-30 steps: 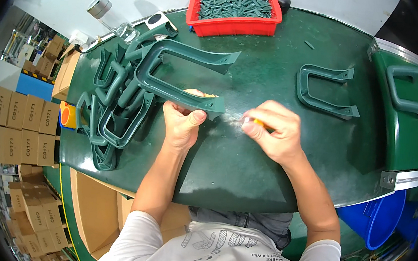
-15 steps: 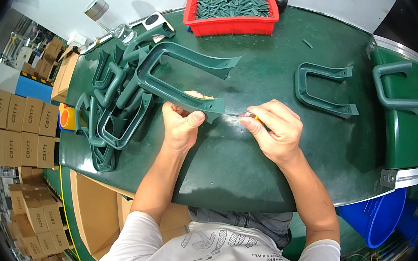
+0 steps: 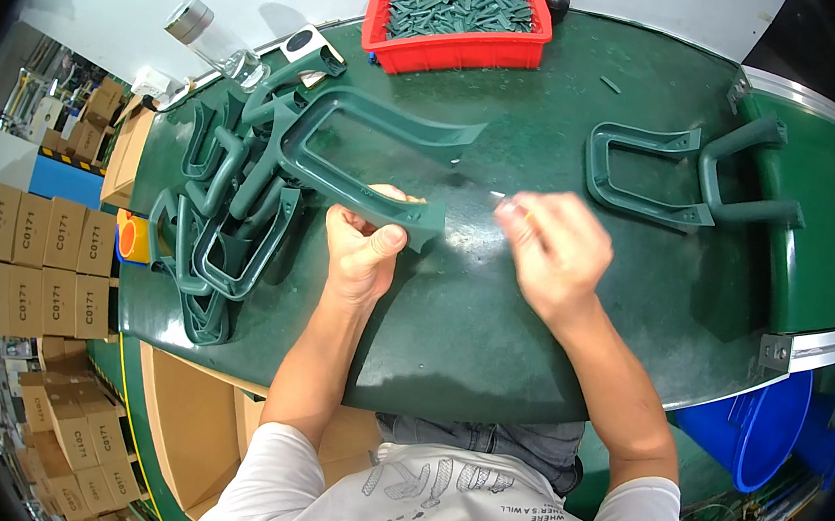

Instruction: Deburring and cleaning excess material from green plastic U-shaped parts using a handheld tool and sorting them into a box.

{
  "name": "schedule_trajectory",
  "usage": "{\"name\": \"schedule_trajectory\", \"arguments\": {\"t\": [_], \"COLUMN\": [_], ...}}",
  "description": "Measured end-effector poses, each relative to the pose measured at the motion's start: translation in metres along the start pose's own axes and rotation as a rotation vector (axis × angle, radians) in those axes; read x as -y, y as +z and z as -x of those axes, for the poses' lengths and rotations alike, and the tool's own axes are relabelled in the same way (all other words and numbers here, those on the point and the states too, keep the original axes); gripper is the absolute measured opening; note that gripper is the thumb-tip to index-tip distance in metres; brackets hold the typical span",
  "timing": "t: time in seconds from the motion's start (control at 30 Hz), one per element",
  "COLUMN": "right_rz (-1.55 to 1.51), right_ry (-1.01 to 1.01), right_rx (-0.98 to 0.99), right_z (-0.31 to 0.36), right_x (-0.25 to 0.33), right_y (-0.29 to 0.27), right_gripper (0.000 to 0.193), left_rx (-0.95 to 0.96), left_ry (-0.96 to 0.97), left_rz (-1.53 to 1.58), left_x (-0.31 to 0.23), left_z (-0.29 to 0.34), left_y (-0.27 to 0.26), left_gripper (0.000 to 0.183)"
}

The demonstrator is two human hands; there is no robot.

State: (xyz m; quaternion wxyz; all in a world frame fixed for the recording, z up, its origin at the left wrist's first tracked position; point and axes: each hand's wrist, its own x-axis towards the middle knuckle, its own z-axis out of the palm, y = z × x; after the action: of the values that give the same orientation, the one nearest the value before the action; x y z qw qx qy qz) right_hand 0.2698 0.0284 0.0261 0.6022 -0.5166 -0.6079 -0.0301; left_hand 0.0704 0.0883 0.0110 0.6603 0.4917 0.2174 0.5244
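Observation:
My left hand [image 3: 363, 250] grips one end of a green U-shaped plastic handle [image 3: 344, 189], thumb on its near arm. The handle is held up over the table, its two ends pointing right. My right hand [image 3: 559, 249], smeared by motion, is closed just right of that end, with a gap between. A small pale knife tip [image 3: 498, 195] sticks out from its fingers; the rest of the tool is hidden. To the left lies a heap of similar green handles [image 3: 235, 173].
A red bin [image 3: 457, 58] of small green pieces stands at the back, a glass bottle [image 3: 219, 49] at back left. Two finished-looking U handles [image 3: 602, 168] lie right, beside a green belt with metal rails [image 3: 816, 354]. Blue bins [image 3: 748, 433] stand below; stacked cartons [image 3: 31, 258] are far left.
The knife in my right hand has come away from the handle's end, and that hand blurs. On the right, a U handle has slid left from the belt, up against the other one.

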Motion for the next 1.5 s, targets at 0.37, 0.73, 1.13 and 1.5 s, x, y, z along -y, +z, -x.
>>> {"name": "schedule_trajectory", "arguments": {"t": [0.37,0.73,1.13,1.5], "right_rz": [-0.098,-0.096,-0.372,-0.879], "right_ry": [0.372,0.333,0.730,0.853], "right_rx": [0.024,0.029,0.020,0.428], "right_z": [-0.003,-0.001,-0.018,-0.018], "right_x": [-0.010,-0.012,-0.029,-0.020], "right_y": [-0.002,-0.002,-0.024,-0.032], "right_gripper": [0.019,0.018,0.028,0.045], "left_rx": [0.127,0.152,0.354,0.349], "left_ry": [0.055,0.043,0.053,0.073], "left_rz": [0.070,0.086,0.188,0.184], "left_x": [0.001,0.004,0.009,0.005], "left_z": [0.003,0.004,0.007,0.001], "left_y": [0.014,0.011,0.014,0.006], "left_gripper": [0.045,0.045,0.045,0.044]}}
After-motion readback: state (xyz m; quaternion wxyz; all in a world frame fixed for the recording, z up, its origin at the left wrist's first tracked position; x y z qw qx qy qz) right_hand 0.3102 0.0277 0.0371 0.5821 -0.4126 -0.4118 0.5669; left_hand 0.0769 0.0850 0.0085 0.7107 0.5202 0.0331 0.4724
